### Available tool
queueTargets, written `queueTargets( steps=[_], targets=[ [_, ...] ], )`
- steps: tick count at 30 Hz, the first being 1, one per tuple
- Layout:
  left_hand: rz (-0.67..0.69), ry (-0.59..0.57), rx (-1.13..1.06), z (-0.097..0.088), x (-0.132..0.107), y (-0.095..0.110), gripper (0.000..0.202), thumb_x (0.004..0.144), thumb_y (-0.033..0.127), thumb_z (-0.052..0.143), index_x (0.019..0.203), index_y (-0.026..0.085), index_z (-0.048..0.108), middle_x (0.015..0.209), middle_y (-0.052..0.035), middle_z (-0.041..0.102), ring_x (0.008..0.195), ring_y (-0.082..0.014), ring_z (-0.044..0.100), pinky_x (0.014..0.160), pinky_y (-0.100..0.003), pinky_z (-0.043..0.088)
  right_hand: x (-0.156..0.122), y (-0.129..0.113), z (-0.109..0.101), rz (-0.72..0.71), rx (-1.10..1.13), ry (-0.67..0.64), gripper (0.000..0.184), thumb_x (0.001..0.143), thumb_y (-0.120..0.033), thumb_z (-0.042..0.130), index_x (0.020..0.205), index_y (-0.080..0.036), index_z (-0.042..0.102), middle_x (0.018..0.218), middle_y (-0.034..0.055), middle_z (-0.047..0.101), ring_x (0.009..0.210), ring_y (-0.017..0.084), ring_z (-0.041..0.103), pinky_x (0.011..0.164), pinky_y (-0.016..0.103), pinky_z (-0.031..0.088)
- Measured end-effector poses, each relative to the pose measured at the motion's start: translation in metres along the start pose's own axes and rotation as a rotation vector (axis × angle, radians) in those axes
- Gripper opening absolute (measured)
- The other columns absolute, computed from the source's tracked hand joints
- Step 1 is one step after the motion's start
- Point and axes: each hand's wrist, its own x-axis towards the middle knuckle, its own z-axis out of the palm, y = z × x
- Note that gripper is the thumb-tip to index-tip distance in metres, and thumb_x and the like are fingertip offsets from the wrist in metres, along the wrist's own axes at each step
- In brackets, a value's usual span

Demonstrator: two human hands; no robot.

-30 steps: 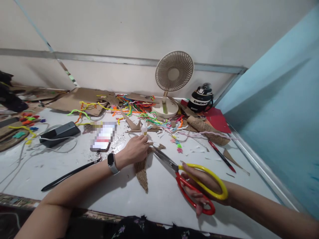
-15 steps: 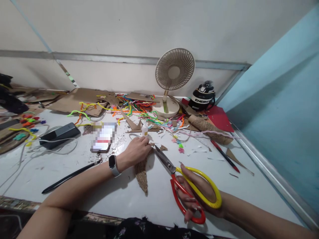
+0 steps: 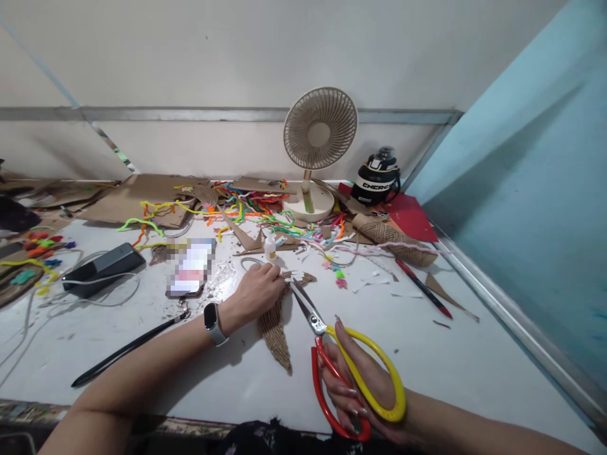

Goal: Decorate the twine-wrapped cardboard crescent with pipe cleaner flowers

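Note:
My right hand [image 3: 360, 385] grips a pair of scissors [image 3: 315, 322] with one red and one yellow handle. The blades point away from me, slightly apart, their tips close to the upper part of a brown crescent-shaped piece [image 3: 275, 335] covered in rows of twine. My left hand [image 3: 258, 291], with curled fingers, holds that piece down on the table; its fingertips and the part of the crescent beneath them are hidden. Small white strips [image 3: 296, 275] lie at the crescent's upper end. Just beyond my left fingers stands a small white glue bottle [image 3: 270, 248].
A fan [image 3: 320, 129], a black bottle [image 3: 377, 180] and a twine roll [image 3: 393, 240] stand or lie at the back. Tangled pipe cleaners [image 3: 256, 205] and cardboard [image 3: 137, 199] spread beside them. A phone [image 3: 192, 268] and a power bank [image 3: 104, 268] with cables lie left; a red-and-black pen [image 3: 423, 287] lies right.
The scissors and my right hand have shifted slightly left and toward me. More of the white strips on the crescent's upper end now shows. My view has turned slightly.

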Motion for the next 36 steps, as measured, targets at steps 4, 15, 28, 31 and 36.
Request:
queueTargets(
  steps=[4,15,28,31,36],
  targets=[
    [0.008,0.020,0.001,0.001,-0.001,-0.001,0.016,0.092,0.018,0.046,0.085,0.016,0.060,0.085,-0.0065,0.058,0.080,-0.0192,0.053,0.067,-0.032,0.043,0.002,0.001,-0.001,-0.025,0.019,-0.035,0.057,0.085,-0.073,0.027,0.067,-0.021,0.041,0.039,-0.0086,0.035,0.028,0.005,0.017,0.031,0.021,0.041],
    [0.012,0.060,0.008,0.005,-0.001,-0.003,0.018,0.093,0.019,0.045,0.090,0.018,0.063,0.084,-0.0058,0.059,0.078,-0.0199,0.054,0.065,-0.032,0.042,0.022,0.003,-0.023,-0.028,0.009,-0.175,0.070,0.073,-0.087,0.022,0.049,-0.021,0.031,0.029,-0.0075,0.029,0.020,0.007,0.024,0.027,0.022,0.038],
    [-0.098,0.124,-0.291,-0.036,-0.004,-0.024,0.030,0.087,0.035,0.051,0.108,0.019,0.066,0.095,-0.0089,0.061,0.089,-0.0227,0.059,0.081,-0.037,0.048,0.000,-0.027,-0.021,0.062,0.003,-0.197,0.064,0.083,-0.076,0.023,0.065,-0.019,0.046,0.044,-0.0064,0.040,0.032,0.006,0.027,0.055,0.038,0.054],
    [-0.164,0.115,-0.391,-0.043,-0.007,-0.033,0.036,0.089,0.026,0.044,0.121,0.020,0.060,0.100,-0.0093,0.061,0.090,-0.0213,0.059,0.082,-0.035,0.048,0.005,-0.028,-0.035,0.106,0.010,-0.298,0.064,0.084,-0.075,0.020,0.067,-0.020,0.047,0.044,-0.0062,0.042,0.030,0.006,0.027,0.055,0.040,0.055],
    [-0.194,0.160,-0.678,-0.055,-0.012,-0.058,0.054,0.090,0.015,0.038,0.143,0.026,0.035,0.102,-0.0056,0.062,0.085,-0.0146,0.058,0.078,-0.027,0.048,0.002,-0.038,-0.048,0.085,-0.088,-0.409,0.070,0.082,-0.078,0.021,0.058,-0.018,0.047,0.041,-0.0061,0.038,0.028,0.004,0.025,0.051,0.033,0.054]
  ],
)
